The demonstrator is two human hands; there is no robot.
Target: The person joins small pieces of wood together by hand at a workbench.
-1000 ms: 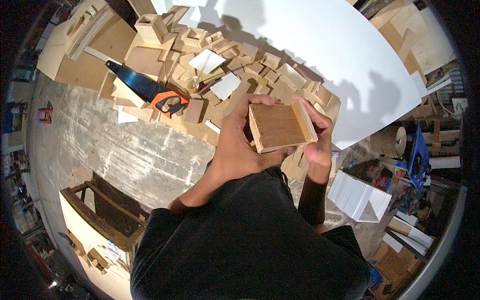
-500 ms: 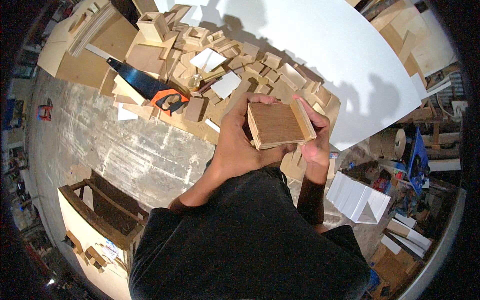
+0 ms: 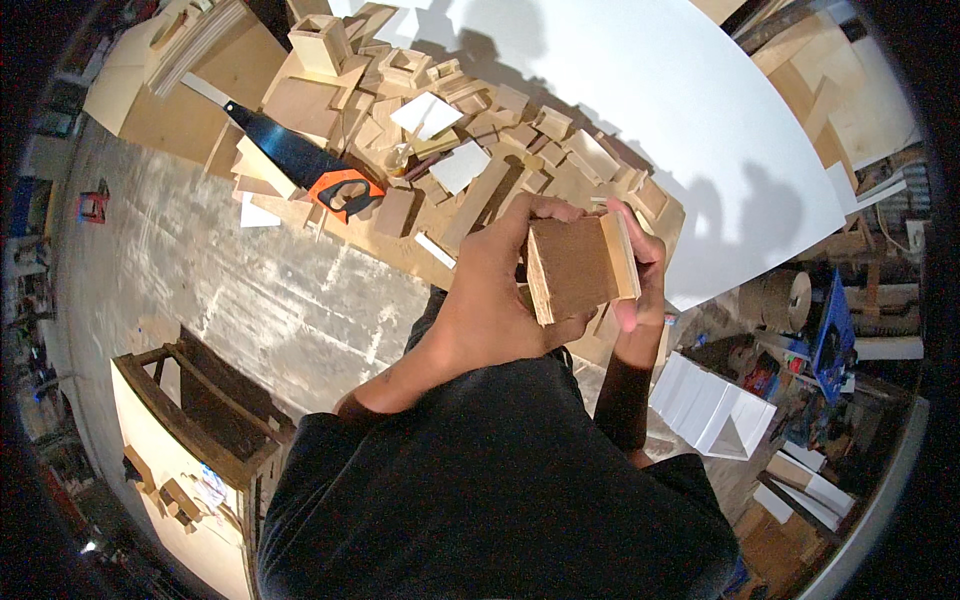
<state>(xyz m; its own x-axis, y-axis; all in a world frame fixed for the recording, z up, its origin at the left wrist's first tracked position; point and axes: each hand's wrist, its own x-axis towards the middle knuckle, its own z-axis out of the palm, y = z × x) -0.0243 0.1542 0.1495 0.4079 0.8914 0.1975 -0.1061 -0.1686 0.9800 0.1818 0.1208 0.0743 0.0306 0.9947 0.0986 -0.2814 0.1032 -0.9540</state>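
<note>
Now tilted: wooden block [image 3: 578, 266] turned more on edge than half a second back, dark brown face toward the camera, pale plywood end grain showing along its right side. Held chest-high, above the near edge of the worktop [image 3: 330, 215], clear of the litter below. Left hand [image 3: 495, 300] cupped under and behind the block, thumb over the top edge, fingers closed snug on it. Right hand [image 3: 640, 275] pressed flat against the pale end, fingers [image 3: 628, 312] curled round the lower corner; both grips firm, nothing else in either hand. Block shifted slightly lower and rightward in view compared with a second ago, hands keeping the same hold throughout. Judged: a turning-over for inspection of faces and edges, not a put-down. Below and beyond: scattered wood offcuts [image 3: 470, 130], small open wooden boxes, white paper squares [image 3: 428, 112], a handsaw [image 3: 300, 165] with black blade and orange handle lying untouched. Large white board [image 3: 640, 90] across the far side. Concrete floor [image 3: 200, 290] to the left, a wooden frame [image 3: 190, 410] standing on it.
</note>
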